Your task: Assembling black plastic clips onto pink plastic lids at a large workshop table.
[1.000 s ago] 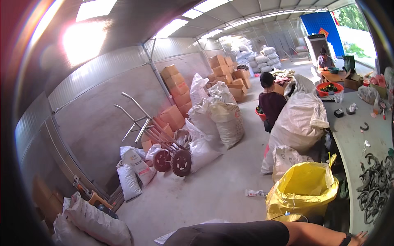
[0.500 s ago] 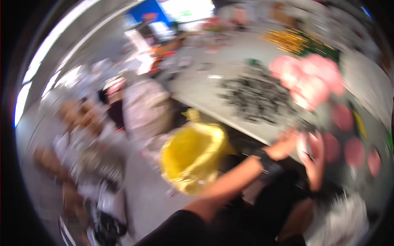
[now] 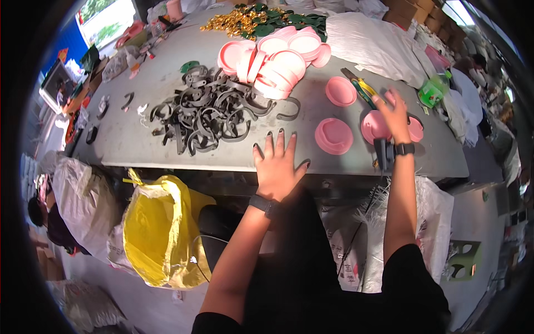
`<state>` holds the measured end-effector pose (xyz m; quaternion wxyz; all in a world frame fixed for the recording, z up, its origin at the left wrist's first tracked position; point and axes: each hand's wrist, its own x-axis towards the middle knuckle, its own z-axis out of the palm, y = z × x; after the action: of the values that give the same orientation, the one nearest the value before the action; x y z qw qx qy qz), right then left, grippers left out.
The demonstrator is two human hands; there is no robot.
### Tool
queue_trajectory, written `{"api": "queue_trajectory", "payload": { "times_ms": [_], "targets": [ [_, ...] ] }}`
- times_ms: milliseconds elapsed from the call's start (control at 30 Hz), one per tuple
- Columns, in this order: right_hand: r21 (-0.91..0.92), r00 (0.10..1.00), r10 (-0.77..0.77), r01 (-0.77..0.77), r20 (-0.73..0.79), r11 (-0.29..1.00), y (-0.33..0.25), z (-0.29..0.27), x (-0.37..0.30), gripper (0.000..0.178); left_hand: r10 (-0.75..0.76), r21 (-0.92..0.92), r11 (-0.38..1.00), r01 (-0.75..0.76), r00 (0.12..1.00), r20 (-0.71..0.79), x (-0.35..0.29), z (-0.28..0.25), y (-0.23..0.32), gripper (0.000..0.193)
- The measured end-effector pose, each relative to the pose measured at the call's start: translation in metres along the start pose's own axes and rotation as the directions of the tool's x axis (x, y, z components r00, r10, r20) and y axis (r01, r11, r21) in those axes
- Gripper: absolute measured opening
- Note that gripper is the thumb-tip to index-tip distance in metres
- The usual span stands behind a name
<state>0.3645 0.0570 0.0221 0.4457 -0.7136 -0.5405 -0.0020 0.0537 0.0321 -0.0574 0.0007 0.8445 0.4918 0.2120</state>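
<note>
My left hand (image 3: 278,170) lies at the table's front edge with fingers spread, holding nothing. Farther right, my right hand (image 3: 394,118) reaches over a round pink lid (image 3: 372,129), fingers apart; nothing plainly shows in its grasp. Another pink lid (image 3: 334,136) lies between the hands, with a pink cup-like lid (image 3: 340,92) behind it. Beside my right fingers are cutters with yellow and green handles (image 3: 362,92). A dark upright tool (image 3: 381,153) stands by my right wrist. Left of centre is a heap of curved dark grey strips (image 3: 208,111), one loose strip (image 3: 289,109) lying apart.
A pile of pink lids (image 3: 278,64) sits behind the strips, then gold and green pieces (image 3: 261,21). White sacking (image 3: 372,47) and a green bottle (image 3: 433,92) stand at the far right. Below the edge are an open yellow sack (image 3: 153,234) and a white woven sack (image 3: 436,222).
My hands were close together around something pink, blurred; now they are apart, the left flat on the table and the right reaching farther right. The view has swung to the right.
</note>
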Motion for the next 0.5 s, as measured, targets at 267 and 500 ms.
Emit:
{"api": "queue_trajectory", "payload": {
  "times_ms": [267,500],
  "targets": [
    [0.029,0.838,-0.338,0.362,0.429,0.932,-0.049,0.074,-0.113,0.082,-0.014,-0.126,0.992,0.012,1.0,-0.011,0.001,-0.012,-0.001,0.077],
    [0.578,0.786,-0.213,-0.213,0.58,0.787,-0.068,0.078,-0.072,0.052,0.02,-0.158,0.987,-0.026,0.999,-0.036,0.0,-0.006,-0.006,0.064]
  ]
}}
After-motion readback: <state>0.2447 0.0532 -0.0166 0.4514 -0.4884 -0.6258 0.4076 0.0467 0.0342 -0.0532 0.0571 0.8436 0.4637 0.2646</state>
